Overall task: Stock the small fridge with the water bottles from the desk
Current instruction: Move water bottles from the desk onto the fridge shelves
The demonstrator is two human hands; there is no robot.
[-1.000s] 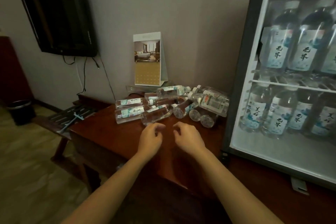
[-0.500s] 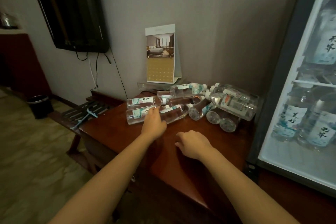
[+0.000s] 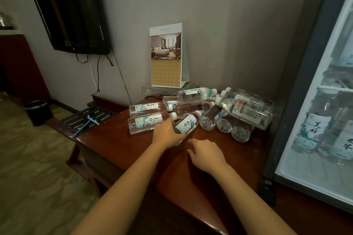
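Clasping a water bottle (image 3: 186,124), the left hand (image 3: 167,134) curls its grip; right hand (image 3: 208,154) hangs slack.

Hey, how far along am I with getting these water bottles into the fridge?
Done: the fridge already holds standing bottles on its shelves. In hand: your left hand grips one bottle at the near edge of the pile, and your right hand is open beside it, holding nothing. Left: a heap of bottles lies on the desk, so plenty remains.

Clear bottles (image 3: 150,122) with white-teal labels lie on the reddish-brown desk (image 3: 114,145).
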